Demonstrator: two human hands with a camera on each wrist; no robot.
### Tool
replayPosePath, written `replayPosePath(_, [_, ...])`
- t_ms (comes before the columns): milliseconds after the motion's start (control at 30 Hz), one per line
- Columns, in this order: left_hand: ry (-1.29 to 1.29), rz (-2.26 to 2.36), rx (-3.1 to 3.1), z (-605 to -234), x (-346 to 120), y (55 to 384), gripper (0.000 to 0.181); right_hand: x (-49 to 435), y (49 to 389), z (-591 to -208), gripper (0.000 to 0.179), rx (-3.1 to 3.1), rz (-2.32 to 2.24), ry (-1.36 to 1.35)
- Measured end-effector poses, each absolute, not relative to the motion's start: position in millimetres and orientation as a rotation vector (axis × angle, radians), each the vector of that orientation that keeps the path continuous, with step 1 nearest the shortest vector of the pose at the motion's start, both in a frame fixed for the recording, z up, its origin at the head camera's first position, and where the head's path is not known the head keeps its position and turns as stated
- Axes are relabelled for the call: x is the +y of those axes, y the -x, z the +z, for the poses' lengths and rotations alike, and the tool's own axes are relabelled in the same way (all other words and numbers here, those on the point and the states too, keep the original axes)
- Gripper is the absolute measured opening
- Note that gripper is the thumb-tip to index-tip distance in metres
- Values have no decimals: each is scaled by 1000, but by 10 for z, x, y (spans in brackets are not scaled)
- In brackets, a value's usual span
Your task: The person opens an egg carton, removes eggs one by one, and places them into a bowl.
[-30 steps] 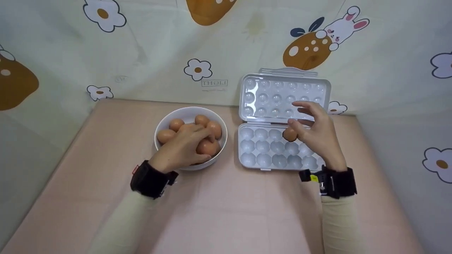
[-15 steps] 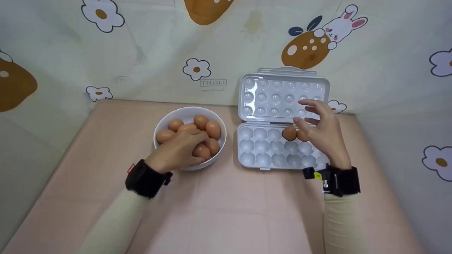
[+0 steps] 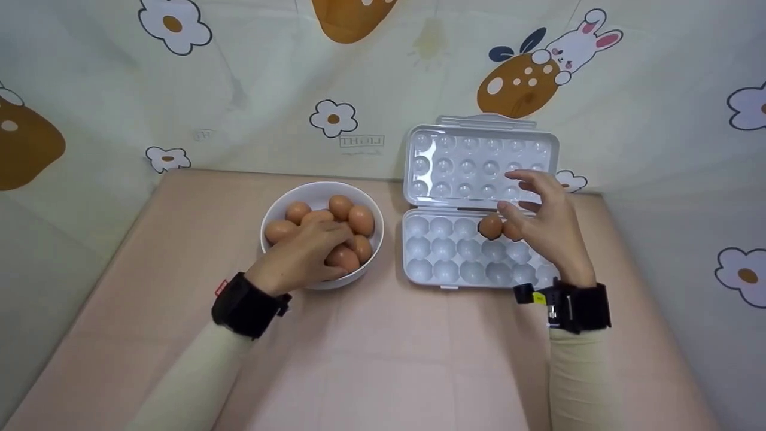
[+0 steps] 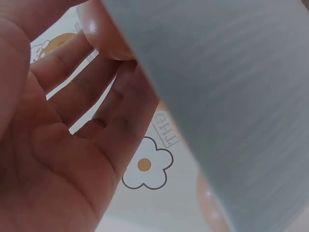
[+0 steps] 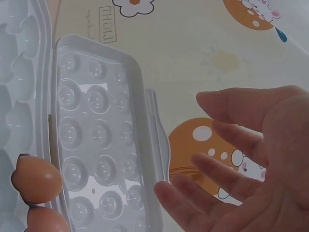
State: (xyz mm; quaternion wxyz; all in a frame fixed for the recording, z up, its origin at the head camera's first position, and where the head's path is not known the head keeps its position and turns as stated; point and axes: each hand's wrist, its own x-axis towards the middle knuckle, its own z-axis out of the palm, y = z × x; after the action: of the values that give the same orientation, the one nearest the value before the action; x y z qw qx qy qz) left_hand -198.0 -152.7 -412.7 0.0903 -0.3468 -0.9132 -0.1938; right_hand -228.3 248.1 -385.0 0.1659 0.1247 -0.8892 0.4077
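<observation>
In the head view, my left hand [image 3: 302, 254] reaches into a white bowl [image 3: 272, 208] of brown eggs. Its thumb and fingers hold an egg [image 3: 343, 260] near the bowl's front right side; the left wrist view shows that egg [image 4: 104, 31] at the fingertips, partly hidden by the bowl wall. My right hand [image 3: 547, 227] hovers over an open egg box [image 3: 452, 281], fingers spread with nothing in them. Two brown eggs sit side by side in the box's back row: one egg [image 3: 491, 227] in full sight, the other egg [image 3: 512, 231] partly behind my right thumb.
The box's clear dimpled lid [image 3: 467, 166] leans back against the patterned backdrop [image 3: 263, 78]. Several more eggs lie in the bowl, among them one egg [image 3: 361, 219] at the right. A pink cloth [image 3: 383, 359] covers the table.
My right hand has shifted slightly right and away from the eggs in the box, uncovering the second one. My left hand has moved a little left and towards me, its egg with it.
</observation>
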Motion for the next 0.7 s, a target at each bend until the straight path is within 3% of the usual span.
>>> replayPosePath(267, [1030,-633,-2758,-4094,-1544,1970,18,2512,2289,-3844,49,-2536,1110,-361])
replayPosePath(467, [1037,-719,-2733,-4051,-1546,1952,15,2556,2300,-3859,61,-2622,959,-423])
replayPosePath(700, [1029,-765,-2675,-4010,-1470,1957,29,2571,2309,-3880,68,-2721,795,-465])
